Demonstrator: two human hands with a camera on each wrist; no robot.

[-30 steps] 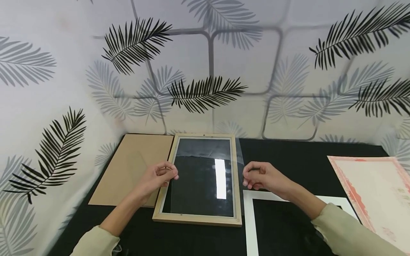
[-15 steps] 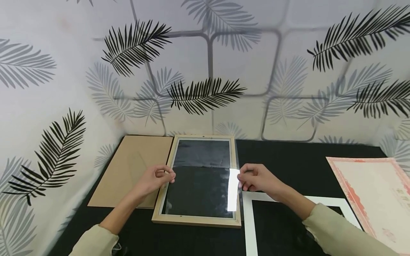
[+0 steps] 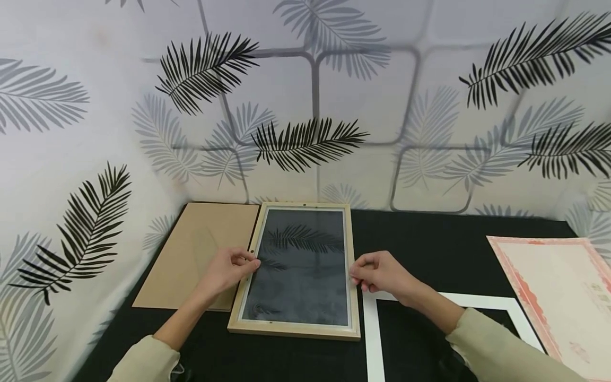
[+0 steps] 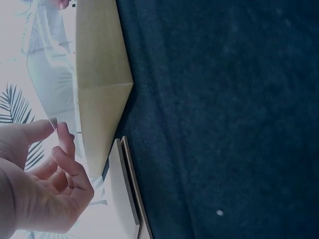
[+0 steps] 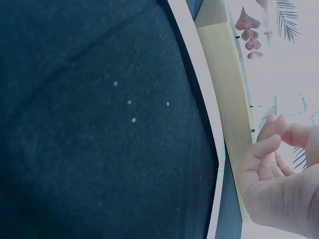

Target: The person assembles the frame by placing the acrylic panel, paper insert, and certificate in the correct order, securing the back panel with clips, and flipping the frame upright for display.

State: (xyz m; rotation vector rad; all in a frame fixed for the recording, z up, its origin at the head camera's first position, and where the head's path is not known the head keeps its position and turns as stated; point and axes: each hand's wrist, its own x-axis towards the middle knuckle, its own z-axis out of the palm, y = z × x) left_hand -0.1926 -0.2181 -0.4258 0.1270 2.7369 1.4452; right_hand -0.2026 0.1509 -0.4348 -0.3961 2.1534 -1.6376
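Note:
A clear, glossy sheet [image 3: 300,286] lies over the opening of a pale wooden frame [image 3: 293,330], reflecting dark leaf shapes. My left hand [image 3: 234,269] pinches the sheet's left edge between thumb and fingertip. In the left wrist view, that hand [image 4: 50,174] holds the transparent edge [image 4: 40,97] above the frame's side [image 4: 102,55]. At the opposite side, my right hand [image 3: 379,273] pinches the sheet's right edge close to the frame's rim. The right wrist view has this hand [image 5: 279,169] with thumb and forefinger together beside the wooden rim [image 5: 227,69].
Left of the frame lies a brown backing board [image 3: 191,249]. A white mat border [image 3: 374,339] lies to the right, partly under my right arm. Farther right is a pink-bordered printed sheet [image 3: 558,292]. Black cloth [image 3: 429,239] covers the table, with a leaf-patterned curtain [image 3: 363,95] behind.
My right hand has moved left and slightly down to the frame's right rim. The sheet has shifted left over the frame, and its bright stripe reflection has given way to leaf reflections.

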